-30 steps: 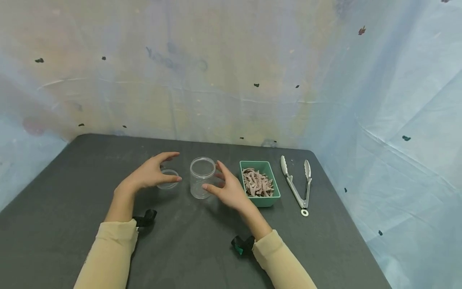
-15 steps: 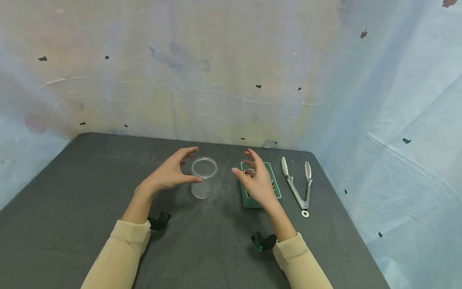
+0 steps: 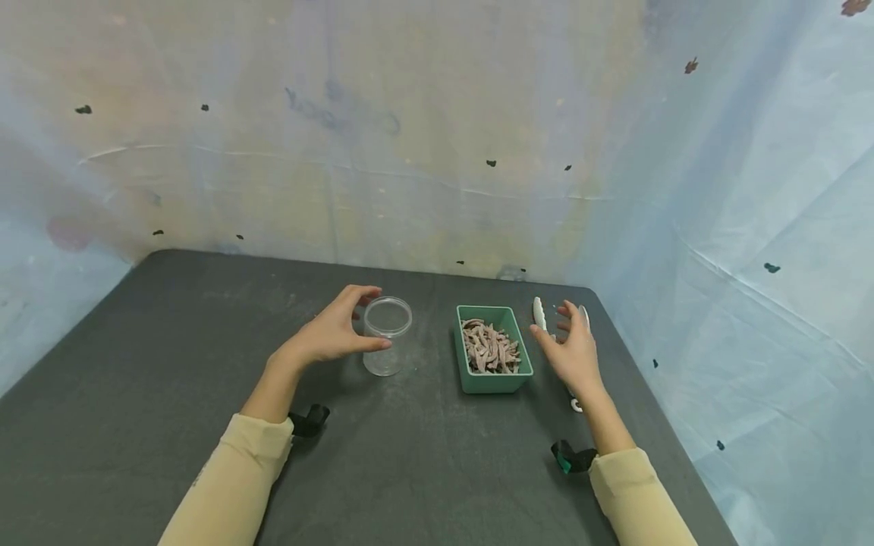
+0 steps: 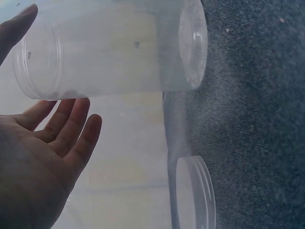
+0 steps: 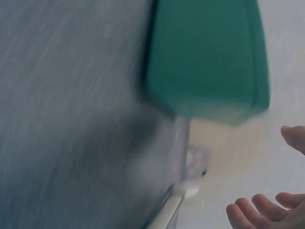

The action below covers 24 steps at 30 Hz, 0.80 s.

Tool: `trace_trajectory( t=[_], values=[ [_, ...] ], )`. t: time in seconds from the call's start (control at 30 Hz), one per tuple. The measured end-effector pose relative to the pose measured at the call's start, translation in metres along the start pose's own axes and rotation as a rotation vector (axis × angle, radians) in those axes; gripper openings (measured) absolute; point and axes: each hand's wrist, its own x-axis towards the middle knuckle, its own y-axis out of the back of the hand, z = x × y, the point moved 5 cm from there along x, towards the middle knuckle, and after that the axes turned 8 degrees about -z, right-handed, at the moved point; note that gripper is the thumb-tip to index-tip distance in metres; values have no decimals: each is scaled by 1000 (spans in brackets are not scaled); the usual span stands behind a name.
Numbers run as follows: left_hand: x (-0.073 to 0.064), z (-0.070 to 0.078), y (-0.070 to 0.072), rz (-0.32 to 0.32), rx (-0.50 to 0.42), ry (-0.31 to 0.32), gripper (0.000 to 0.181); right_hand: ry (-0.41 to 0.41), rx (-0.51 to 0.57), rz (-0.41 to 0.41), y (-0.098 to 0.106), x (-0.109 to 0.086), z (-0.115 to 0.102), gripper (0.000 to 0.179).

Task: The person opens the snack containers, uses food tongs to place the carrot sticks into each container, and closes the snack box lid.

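The clear plastic jar (image 3: pixel 385 358) stands upright and uncovered on the dark table. My left hand (image 3: pixel 332 332) is around its upper left side, thumb in front and fingers behind, not plainly gripping it. In the left wrist view, the jar's round lid (image 4: pixel 195 193) lies on the table beyond the fingers; the hand hides it from the head camera. My right hand (image 3: pixel 576 355) hovers over the metal tongs (image 3: pixel 539 312), fingers spread and holding nothing. It covers most of the tongs; their pale tips and the ring at the handle end (image 3: pixel 576 406) show.
A green rectangular container (image 3: pixel 497 384) filled with greyish-brown strips (image 3: pixel 490 349) sits between the jar and the tongs. The dark table's (image 3: pixel 423 470) right edge runs close beside the right hand. A plastic sheet (image 3: pixel 423 114) hangs behind the table.
My left hand has moved right, from over the lid to the jar. My right hand has left the jar's side, passed over the green container and reached the tongs.
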Motion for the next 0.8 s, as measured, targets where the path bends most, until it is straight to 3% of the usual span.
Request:
trace_trajectory(
  t=[0.3, 0.8],
  values=[
    [2, -4, -3, -10, 21, 12, 82, -121, -165, -34, 27, -3, 48, 91],
    [1, -7, -2, -25, 20, 34, 81, -215, -394, -224, 28, 6, 87, 115]
  ],
)
